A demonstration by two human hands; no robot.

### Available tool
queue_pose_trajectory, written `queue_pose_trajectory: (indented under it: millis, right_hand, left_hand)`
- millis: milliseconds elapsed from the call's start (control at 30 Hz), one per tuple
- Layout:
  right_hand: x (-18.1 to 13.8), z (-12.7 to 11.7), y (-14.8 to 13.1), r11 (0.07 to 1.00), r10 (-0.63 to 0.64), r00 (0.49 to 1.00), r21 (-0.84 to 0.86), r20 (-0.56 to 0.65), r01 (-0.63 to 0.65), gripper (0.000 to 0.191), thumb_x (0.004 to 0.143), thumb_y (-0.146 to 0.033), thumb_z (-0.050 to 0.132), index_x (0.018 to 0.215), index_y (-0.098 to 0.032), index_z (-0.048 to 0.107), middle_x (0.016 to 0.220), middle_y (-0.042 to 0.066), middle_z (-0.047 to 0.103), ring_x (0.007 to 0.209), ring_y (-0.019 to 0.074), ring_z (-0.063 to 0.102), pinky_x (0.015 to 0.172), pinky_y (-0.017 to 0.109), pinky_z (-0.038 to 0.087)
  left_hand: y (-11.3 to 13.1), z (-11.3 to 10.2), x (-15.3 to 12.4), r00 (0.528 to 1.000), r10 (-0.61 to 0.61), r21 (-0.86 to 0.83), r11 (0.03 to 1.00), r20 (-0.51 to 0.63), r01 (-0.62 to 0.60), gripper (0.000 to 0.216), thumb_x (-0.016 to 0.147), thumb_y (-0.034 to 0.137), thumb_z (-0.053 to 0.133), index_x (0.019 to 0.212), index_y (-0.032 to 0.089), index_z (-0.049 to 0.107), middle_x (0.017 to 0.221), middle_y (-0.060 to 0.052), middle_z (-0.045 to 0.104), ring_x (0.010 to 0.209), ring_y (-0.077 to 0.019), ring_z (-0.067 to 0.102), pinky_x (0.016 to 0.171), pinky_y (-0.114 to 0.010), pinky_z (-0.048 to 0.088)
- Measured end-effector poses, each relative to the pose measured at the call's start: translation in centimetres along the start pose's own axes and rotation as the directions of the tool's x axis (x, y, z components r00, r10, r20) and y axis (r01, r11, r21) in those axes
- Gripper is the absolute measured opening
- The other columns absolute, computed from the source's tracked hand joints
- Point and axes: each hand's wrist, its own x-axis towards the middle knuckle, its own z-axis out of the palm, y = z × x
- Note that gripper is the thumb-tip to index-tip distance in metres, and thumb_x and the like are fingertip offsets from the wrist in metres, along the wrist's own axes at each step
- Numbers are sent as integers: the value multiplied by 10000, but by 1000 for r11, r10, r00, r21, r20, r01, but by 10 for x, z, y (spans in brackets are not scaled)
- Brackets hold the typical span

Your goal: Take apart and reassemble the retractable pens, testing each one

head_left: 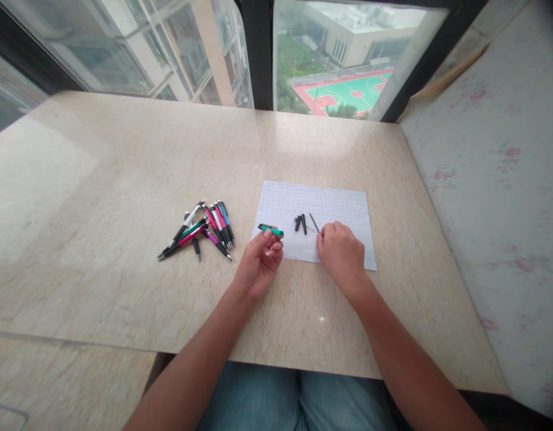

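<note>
My left hand (261, 258) is closed on a green pen barrel (272, 230) with a black clip, held between thumb and fingers above the left edge of a written sheet of paper (348, 206). My right hand (342, 251) rests over the sheet's right part, fingers curled. From its fingertips a thin dark pen refill (314, 222) points up and left, its lower end hidden by the fingers. Between the hands, small black pen parts (303, 224) lie on the paper, with something thin and clear beside them that is too small to make out.
A loose pile of pens (220, 224) in pink, white, green, purple and blue lies left of the paper. A short black pen grip (196, 248) is at its near side. The marble-patterned counter (101, 269) meets windows behind and a flowered wall (492, 179) at right.
</note>
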Motion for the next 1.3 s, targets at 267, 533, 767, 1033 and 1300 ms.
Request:
queue_pose_trajectory:
  millis: [267, 533, 767, 1033, 1300]
  right_hand:
    - [4, 7, 5, 999, -11, 997, 35, -73, 14, 163, 925, -180, 445, 871, -160, 598, 905, 145, 645, 850, 236, 566, 603, 311, 378]
    - [3, -2, 19, 577, -15, 991, 809, -130, 115, 130, 896, -292, 564, 978, -200, 603, 808, 29, 696, 788, 175, 655, 791, 341, 508]
    - [-1, -11, 17, 316, 74, 990, 945, -117, 88, 97, 824, -303, 672, 836, -206, 674, 826, 32, 687, 769, 162, 639, 704, 309, 540]
    - [-2, -14, 16, 342, 26, 987, 929, -159, 141, 31, 825, -232, 669, 813, -204, 675, 798, 20, 664, 755, 149, 611, 684, 292, 512]
    - [-3, -10, 16, 373, -25, 979, 906, -203, 198, 21, 831, -199, 653, 823, -209, 670, 808, 22, 662, 766, 158, 611, 700, 308, 510]
  left_hand:
    - [-3, -3, 3, 998, 54, 105, 993, 13, -55, 154, 729, 150, 777, 806, 121, 648, 749, 1, 578, 617, -27, 542, 476, -53, 435]
    - [1, -6, 6, 987, 161, 147, 977, -25, -156, 169, 725, 171, 787, 814, 122, 653, 767, -4, 625, 642, -42, 584, 525, -91, 457]
    - [3, -10, 10, 972, 227, 194, 958, -55, -212, 169, 726, 171, 787, 839, 128, 669, 830, -26, 675, 681, -57, 617, 524, -100, 443]
    - [2, -12, 10, 973, 231, 212, 952, -25, -220, 189, 724, 190, 801, 847, 125, 673, 828, -18, 676, 664, -48, 617, 531, -98, 456]
    - [2, -9, 8, 974, 226, 241, 946, -24, -214, 188, 723, 197, 799, 844, 126, 674, 809, -19, 671, 663, -55, 619, 531, -98, 456]
